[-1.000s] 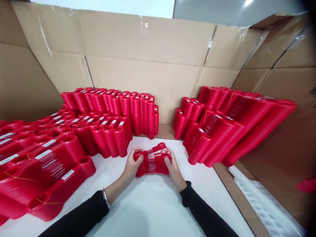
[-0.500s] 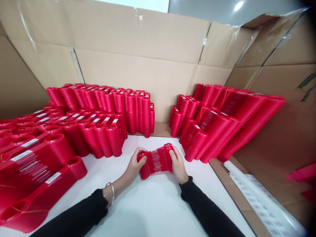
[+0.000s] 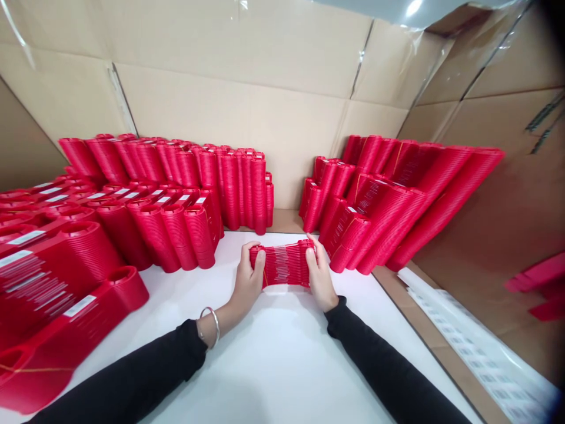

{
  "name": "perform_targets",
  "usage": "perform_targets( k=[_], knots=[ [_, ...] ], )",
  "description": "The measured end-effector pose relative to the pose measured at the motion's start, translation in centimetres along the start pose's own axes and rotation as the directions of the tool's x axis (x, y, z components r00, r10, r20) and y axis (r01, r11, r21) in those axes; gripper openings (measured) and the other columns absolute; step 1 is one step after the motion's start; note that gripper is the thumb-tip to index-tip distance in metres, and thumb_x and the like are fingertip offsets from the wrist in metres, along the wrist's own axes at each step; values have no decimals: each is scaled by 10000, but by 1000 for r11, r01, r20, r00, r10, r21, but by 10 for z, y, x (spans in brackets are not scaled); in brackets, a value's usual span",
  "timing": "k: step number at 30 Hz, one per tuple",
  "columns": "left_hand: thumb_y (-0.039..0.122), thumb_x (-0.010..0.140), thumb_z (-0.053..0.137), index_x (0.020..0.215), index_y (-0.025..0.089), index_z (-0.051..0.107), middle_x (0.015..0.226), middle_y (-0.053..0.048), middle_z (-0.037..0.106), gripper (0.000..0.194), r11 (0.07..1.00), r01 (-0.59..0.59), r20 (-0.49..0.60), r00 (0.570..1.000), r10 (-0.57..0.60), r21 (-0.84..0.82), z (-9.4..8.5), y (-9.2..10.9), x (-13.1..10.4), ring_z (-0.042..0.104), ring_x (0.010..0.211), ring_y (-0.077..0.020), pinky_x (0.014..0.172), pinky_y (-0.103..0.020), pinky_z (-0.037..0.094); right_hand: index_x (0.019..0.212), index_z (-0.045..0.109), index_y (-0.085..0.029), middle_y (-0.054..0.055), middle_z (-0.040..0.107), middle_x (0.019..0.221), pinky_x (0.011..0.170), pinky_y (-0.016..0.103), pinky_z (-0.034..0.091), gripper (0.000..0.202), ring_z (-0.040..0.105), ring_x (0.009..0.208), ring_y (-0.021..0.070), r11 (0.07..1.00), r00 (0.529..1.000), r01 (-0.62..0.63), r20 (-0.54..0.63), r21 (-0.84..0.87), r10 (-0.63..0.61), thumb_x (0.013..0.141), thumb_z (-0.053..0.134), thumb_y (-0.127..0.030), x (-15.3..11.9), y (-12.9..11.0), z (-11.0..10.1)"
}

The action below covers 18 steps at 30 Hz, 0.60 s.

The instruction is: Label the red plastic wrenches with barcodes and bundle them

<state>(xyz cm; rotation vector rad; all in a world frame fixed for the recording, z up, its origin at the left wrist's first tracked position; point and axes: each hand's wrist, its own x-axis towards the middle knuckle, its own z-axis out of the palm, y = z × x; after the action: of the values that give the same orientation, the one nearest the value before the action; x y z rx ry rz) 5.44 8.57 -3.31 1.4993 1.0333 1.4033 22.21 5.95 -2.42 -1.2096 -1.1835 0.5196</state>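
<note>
A short stack of thin red plastic pieces (image 3: 283, 265) is held between my two hands over the white table (image 3: 273, 353). My left hand (image 3: 249, 275) grips its left end, thumb on the near side, with a thin rubber band showing beside it. Around the right end, my right hand (image 3: 319, 274) is closed, thumb in front and fingers behind. White printed lines run across the middle of the stack's near face. The fingertips behind the stack are mostly hidden.
Rows of tall red stacks (image 3: 198, 235) fill the left side, with a banded stack (image 3: 88, 318) nearest. More red stacks (image 3: 375, 224) stand at the right. Cardboard walls (image 3: 229, 94) enclose the back and sides. Printed label sheets (image 3: 477, 347) lie at the right edge.
Both hands have turned the stack so its printed face is more level and toward me. The camera view has tilted down slightly, and the hands still grip both ends.
</note>
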Motion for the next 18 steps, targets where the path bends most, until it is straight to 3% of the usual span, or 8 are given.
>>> perform_targets(
  k=[4, 6, 9, 11, 13, 18],
  knots=[
    [519, 956, 406, 1292, 272, 401, 1154, -52, 593, 417, 998, 60, 59, 997, -59, -29, 0, 5, -5, 624, 921, -198, 777, -312, 530, 1164, 558, -189, 97, 601, 1210, 1041, 411, 414, 441, 557, 1138, 230, 998, 997, -17, -76, 57, 21, 898, 503, -537, 3, 2, 1],
    [525, 954, 414, 1365, 288, 356, 1267, -62, 564, 478, 998, 63, 91, 994, -62, -13, -1, 8, -7, 619, 1018, -217, 859, -350, 522, 1127, 570, -200, 76, 616, 1170, 1015, 405, 430, 427, 570, 1104, 224, 991, 991, -67, -107, 119, 80, 888, 510, -548, 3, 4, 3],
    [497, 954, 442, 1413, 278, 340, 1431, -63, 471, 518, 1000, -9, 106, 994, 10, -9, -2, 8, -8, 477, 1291, -232, 1088, -376, 381, 1077, 586, -208, 50, 639, 1103, 966, 378, 461, 421, 596, 1037, 213, 966, 977, -156, -115, 204, 182, 861, 540, -566, 2, 6, 5],
    [477, 952, 462, 1419, 281, 348, 1486, -48, 422, 519, 999, -37, 113, 993, 41, -38, -2, 6, -6, 370, 1388, -217, 1160, -360, 283, 1062, 587, -204, 50, 645, 1076, 948, 372, 470, 422, 602, 1018, 215, 957, 969, -184, -120, 225, 214, 853, 551, -570, 0, 5, 5],
    [476, 949, 468, 1399, 291, 372, 1473, -41, 436, 497, 997, -4, 102, 995, 12, -78, -1, 3, -4, 389, 1373, -212, 1151, -355, 299, 1073, 575, -203, 59, 639, 1087, 951, 377, 469, 422, 600, 1026, 218, 963, 970, -180, -127, 199, 208, 866, 533, -569, -2, 3, 5],
    [506, 949, 432, 1214, 242, 498, 1228, -71, 587, 380, 983, 105, -78, 990, -118, -154, 0, -4, 8, 577, 1126, -230, 964, -359, 472, 1217, 500, -206, 91, 558, 1285, 1082, 383, 373, 442, 513, 1218, 206, 999, 999, -31, -40, 6, 31, 930, 440, -538, -10, -1, 8]
  ],
)
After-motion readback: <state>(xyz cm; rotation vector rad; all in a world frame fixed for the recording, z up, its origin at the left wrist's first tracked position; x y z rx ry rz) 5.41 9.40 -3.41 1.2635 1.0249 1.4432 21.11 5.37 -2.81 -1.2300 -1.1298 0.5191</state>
